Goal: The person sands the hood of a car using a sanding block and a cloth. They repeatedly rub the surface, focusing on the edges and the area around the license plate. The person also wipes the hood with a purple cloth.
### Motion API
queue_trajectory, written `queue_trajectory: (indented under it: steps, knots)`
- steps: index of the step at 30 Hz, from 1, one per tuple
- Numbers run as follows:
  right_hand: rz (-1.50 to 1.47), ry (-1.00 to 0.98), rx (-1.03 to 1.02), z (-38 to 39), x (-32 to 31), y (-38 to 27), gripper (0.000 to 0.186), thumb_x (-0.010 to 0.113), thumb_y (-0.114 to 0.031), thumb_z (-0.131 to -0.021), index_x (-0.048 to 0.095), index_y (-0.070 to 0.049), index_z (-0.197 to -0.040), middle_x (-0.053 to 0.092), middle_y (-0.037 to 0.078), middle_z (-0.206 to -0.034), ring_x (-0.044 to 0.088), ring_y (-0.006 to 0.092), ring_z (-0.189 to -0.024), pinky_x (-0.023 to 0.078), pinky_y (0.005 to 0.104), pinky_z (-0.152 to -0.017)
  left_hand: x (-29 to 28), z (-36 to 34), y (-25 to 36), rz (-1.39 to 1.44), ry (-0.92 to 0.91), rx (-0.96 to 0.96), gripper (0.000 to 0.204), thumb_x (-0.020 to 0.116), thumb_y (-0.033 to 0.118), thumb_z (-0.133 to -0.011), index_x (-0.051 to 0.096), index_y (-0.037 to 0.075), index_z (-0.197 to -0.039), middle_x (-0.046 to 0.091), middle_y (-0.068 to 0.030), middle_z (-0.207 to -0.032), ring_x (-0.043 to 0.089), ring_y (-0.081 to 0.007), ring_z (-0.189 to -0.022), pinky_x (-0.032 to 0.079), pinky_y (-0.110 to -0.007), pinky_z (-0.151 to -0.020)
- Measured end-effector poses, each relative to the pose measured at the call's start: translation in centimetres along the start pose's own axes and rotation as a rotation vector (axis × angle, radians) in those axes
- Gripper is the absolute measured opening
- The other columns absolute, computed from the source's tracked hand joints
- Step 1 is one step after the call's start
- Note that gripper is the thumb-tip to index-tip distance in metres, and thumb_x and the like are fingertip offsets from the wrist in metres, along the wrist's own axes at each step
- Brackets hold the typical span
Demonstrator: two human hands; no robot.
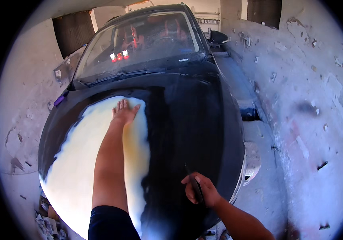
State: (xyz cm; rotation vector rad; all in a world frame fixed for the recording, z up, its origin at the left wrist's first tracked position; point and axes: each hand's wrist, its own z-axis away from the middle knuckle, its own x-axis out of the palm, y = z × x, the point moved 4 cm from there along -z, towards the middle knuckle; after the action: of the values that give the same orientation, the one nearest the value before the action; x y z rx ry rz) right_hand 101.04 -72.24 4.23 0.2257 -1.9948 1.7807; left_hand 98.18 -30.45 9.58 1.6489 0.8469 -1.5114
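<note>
A black car's hood (pixel 183 116) spreads out in front of me, with a large pale cream patch (pixel 79 148) over its left part. My left hand (pixel 124 112) lies palm down with the fingers stretched out on the far end of that patch. Yellowish shading shows beside the forearm. Over the black right half of the hood, my right hand (pixel 203 190) is closed round a slim dark tool (pixel 196 188). Its thin tip points up and to the left; the frame does not show its exact kind.
Beyond the hood rise the windshield (pixel 139 44) and a side mirror (pixel 218 37). A purple item (pixel 59 100) sits at the hood's far left edge. Stained, peeling walls (pixel 315 80) stand close on both sides. Clutter (pixel 49 218) lies on the floor at lower left.
</note>
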Motion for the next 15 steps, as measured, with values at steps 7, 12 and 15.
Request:
queue_trajectory:
  steps: [7, 12, 15]
  knots:
    - [-0.095, 0.025, -0.004, -0.2, -0.1, 0.1, 0.048, 0.033, -0.045, -0.103, 0.053, -0.002, -0.110, 0.049, 0.004, -0.063, 0.046, 0.0126, -0.048, 0.038, 0.0259, -0.045, 0.7, 3.4, 4.1, -0.032, -0.018, 0.380, 0.096, 0.033, 0.069, -0.091, 0.015, -0.004, -0.151, 0.012, -0.0205, -0.159, 0.007, -0.0315, -0.149, 0.007, -0.041, -0.120]
    - [-0.206, -0.041, -0.077, -0.4, -0.6, 1.1, 0.049, 0.033, -0.046, -0.103, 0.055, -0.002, -0.111, 0.050, 0.003, -0.063, 0.046, 0.0125, -0.047, 0.037, 0.0244, -0.043, 0.9, 15.7, 4.9, -0.061, 0.003, 0.746, 0.097, 0.040, 0.067, -0.091, 0.017, -0.007, -0.149, 0.013, -0.0229, -0.158, 0.008, -0.0335, -0.148, 0.008, -0.040, -0.121]
    - [-0.208, -0.058, -0.063, -0.4, -0.5, 0.9, 0.052, 0.033, -0.049, -0.103, 0.054, -0.002, -0.114, 0.050, 0.003, -0.064, 0.047, 0.0123, -0.048, 0.038, 0.0243, -0.043, 0.7, 22.7, 3.8, -0.083, -0.015, 0.873, 0.099, 0.041, 0.068, -0.090, 0.018, -0.008, -0.149, 0.013, -0.0235, -0.158, 0.007, -0.0336, -0.148, 0.007, -0.041, -0.121]
